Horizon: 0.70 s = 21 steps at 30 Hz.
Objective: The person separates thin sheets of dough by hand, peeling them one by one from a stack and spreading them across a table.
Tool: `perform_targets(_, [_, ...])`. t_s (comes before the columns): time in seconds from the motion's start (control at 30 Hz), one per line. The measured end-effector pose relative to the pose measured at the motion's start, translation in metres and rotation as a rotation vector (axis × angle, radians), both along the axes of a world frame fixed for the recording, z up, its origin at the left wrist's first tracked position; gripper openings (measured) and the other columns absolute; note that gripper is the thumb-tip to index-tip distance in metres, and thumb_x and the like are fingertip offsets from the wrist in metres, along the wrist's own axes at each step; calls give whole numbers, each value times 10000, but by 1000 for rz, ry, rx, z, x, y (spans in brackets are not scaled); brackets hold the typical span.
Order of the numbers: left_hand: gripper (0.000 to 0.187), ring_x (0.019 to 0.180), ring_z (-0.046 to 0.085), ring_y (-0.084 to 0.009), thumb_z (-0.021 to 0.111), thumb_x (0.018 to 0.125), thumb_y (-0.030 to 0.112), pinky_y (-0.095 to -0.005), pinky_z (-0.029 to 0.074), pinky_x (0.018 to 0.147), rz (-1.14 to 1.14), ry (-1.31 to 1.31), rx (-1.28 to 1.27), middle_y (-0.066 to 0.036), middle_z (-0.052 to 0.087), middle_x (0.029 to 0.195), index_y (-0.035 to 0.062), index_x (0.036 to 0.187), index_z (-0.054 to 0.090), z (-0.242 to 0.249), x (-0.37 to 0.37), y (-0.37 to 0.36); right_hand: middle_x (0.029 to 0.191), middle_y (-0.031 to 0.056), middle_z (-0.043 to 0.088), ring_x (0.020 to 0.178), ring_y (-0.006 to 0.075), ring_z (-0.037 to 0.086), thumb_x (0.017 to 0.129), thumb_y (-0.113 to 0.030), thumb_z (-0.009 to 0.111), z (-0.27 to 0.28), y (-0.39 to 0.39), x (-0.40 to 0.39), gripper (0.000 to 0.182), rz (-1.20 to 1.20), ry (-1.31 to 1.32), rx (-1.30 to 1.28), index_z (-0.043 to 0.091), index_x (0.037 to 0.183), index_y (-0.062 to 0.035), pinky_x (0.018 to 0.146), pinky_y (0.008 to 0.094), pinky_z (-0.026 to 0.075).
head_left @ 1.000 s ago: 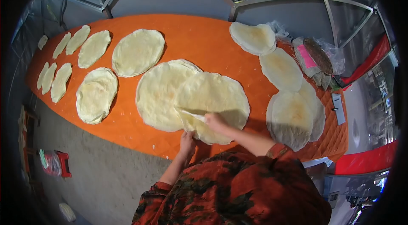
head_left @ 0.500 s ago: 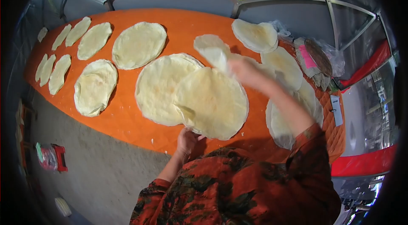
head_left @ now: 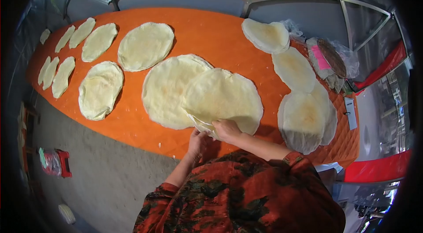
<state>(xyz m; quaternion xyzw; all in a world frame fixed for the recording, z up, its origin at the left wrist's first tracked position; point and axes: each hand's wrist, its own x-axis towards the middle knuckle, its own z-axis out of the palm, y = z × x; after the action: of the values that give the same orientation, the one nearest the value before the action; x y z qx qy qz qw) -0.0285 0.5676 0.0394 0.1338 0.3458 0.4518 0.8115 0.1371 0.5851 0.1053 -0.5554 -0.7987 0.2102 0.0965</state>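
Close to my body, a large round flatbread (head_left: 229, 96) overlaps another flatbread (head_left: 165, 92) on its left. My right hand (head_left: 227, 131) is closed on the near edge of the right flatbread, where the edge is folded up. Just left of it, my left hand (head_left: 199, 142) grips the same edge from below, its fingertips partly hidden under the bread. Both flatbreads rest on the orange table cover (head_left: 211, 37).
Several flatbread stacks lie at the left. On the right are more thin sheets (head_left: 304, 116), a pale blue object (head_left: 350, 113), and a dark oval item (head_left: 331, 58) with plastic bags. A red stool (head_left: 64, 164) stands on the floor.
My right hand has come back from the far side, where it held a thin sheet, to the near edge of the right flatbread. That sheet no longer shows there.
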Motion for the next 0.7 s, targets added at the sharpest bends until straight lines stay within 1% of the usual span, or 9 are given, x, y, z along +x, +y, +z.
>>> perform_targets(0.1, [258,954,632,-264,540,912,44,-410,571,727,-6,-1,43,-125,611,1094,42,1169,514,-3,1,1,827,179,649,810,372,637,859,-211,590,-5,-4,-12,184,-20,-7,-12,581,858,-27,691,475,496])
perform_targets(0.2, [280,969,632,-264,541,918,43,-425,572,745,61,37,1,-125,605,1117,35,1195,506,-3,2,-1,828,189,637,799,393,621,901,-223,519,-20,-7,-13,205,-87,132,2,578,870,-29,696,496,479])
perform_targets(0.23, [287,979,630,-265,544,918,42,-430,573,749,51,44,10,-123,604,1122,32,1201,503,-7,1,-1,829,192,633,798,398,617,907,-232,508,-23,-6,-13,217,-113,142,-13,578,871,-29,701,499,475])
perform_targets(0.3, [301,997,626,-267,549,917,39,-439,573,757,34,54,26,-119,603,1131,27,1214,496,-14,0,-1,832,198,625,796,409,608,919,-249,487,-13,-6,-17,241,-161,160,-45,578,873,-30,709,505,467])
perform_targets(0.5, [334,998,622,-216,573,887,5,-361,529,842,43,202,80,-106,613,1143,28,1216,523,-29,5,0,844,197,626,806,399,609,926,-253,485,-15,6,-29,254,-188,199,-6,580,847,-31,714,499,465])
perform_targets(0.6, [337,973,628,-200,569,862,-24,-333,506,865,34,213,75,-96,636,1102,24,1195,550,-28,6,-1,859,184,632,812,397,609,921,-251,492,-9,15,-35,249,-292,258,97,580,851,-29,715,500,469])
perform_targets(0.7, [326,945,638,-204,571,845,-35,-336,520,833,75,181,71,-88,653,1055,15,1167,562,-20,8,-3,896,178,642,846,391,614,919,-235,492,-4,13,-35,230,-189,221,111,593,886,-31,736,498,478])
